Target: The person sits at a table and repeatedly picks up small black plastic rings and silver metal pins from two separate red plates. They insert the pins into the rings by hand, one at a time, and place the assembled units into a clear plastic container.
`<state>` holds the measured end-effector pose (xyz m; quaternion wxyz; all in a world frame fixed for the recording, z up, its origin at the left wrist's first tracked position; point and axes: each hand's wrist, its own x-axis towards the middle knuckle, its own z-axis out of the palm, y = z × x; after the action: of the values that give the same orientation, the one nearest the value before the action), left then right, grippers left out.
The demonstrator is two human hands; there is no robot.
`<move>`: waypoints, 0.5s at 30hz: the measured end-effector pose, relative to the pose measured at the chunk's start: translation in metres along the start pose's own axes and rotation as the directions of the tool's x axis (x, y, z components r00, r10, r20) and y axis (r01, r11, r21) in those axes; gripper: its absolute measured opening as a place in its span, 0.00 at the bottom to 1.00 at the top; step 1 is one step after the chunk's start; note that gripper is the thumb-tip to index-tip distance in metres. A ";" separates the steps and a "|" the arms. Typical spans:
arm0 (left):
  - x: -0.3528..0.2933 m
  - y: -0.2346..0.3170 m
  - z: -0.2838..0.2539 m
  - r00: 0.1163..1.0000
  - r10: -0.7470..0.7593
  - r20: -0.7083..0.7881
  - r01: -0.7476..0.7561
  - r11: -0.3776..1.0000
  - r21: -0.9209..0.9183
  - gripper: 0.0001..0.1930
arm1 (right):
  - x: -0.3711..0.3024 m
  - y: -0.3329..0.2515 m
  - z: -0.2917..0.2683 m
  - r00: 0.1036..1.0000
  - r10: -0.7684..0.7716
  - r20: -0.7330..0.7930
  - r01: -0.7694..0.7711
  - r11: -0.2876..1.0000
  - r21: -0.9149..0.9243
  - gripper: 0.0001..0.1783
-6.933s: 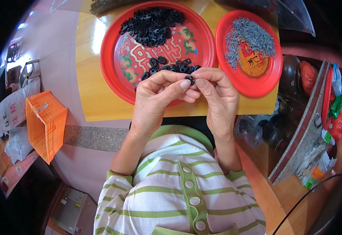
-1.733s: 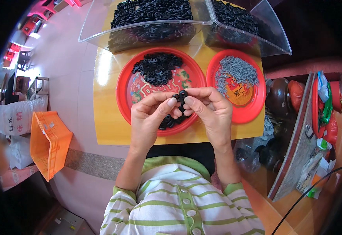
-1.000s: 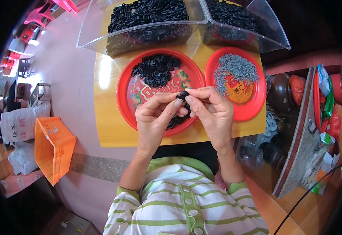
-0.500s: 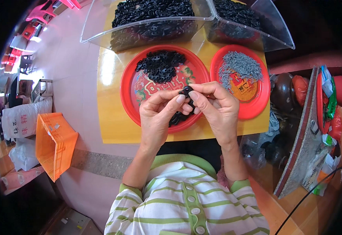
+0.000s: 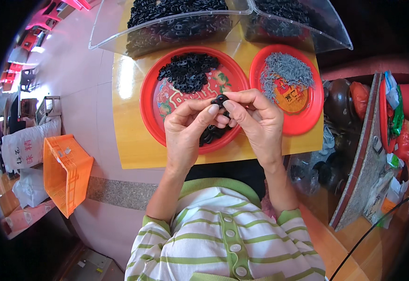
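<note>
Both hands meet over the near part of a round red tray, pinching one small black plastic piece with a hole in it. My left hand grips it between thumb and forefinger from the left. From the right, my right hand closes thumb and forefinger on the same piece. A pile of similar black pieces lies at the tray's far side, and more black pieces show near the hands. To the right, a second red tray holds many small grey screw-like metal pieces.
Clear plastic bins full of black pieces stand at the back of the yellow table. An orange crate sits on the floor at left, beside a white sack. Bags and a brown jar crowd the right side.
The view has shifted slightly, so the trays and bins sit a little higher. Both hands keep their pinch, and the black piece appears slightly turned between the fingertips.
</note>
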<state>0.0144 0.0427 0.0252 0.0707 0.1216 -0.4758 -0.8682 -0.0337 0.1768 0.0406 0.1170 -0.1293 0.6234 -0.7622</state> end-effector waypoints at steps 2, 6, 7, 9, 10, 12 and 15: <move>0.000 0.000 -0.001 1.000 -0.001 -0.008 0.001 1.000 0.014 0.06 | 0.001 0.000 0.001 1.000 -0.019 -0.010 0.019 0.998 -0.054 0.07; -0.001 0.000 -0.002 1.000 -0.006 -0.015 0.006 1.000 -0.002 0.06 | 0.001 0.000 0.001 1.000 -0.020 -0.009 0.020 0.998 -0.067 0.07; -0.001 0.001 -0.001 1.000 -0.010 -0.012 0.009 1.000 -0.016 0.06 | 0.001 0.000 0.002 1.000 -0.020 -0.011 0.019 0.998 -0.056 0.07; -0.001 0.001 0.000 1.000 0.003 -0.001 -0.003 1.000 -0.029 0.06 | 0.000 0.001 0.003 1.000 -0.019 -0.017 0.018 0.999 -0.033 0.06; -0.001 0.001 0.000 1.000 0.008 0.005 -0.008 0.999 -0.035 0.06 | -0.001 0.001 0.006 0.999 -0.028 -0.022 0.028 1.000 0.001 0.06; 0.000 0.001 -0.003 0.999 0.017 0.031 -0.019 0.999 0.044 0.07 | -0.002 0.003 0.010 0.998 -0.047 -0.033 0.049 0.996 0.070 0.06; 0.001 0.001 -0.003 1.000 -0.017 0.024 0.015 0.997 0.070 0.06 | -0.005 0.010 0.006 0.999 -0.006 -0.037 0.008 0.998 0.061 0.06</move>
<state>0.0141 0.0394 0.0238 0.0536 0.1169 -0.5056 -0.8532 -0.0267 0.1712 0.0318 0.1068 -0.1141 0.6015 -0.7834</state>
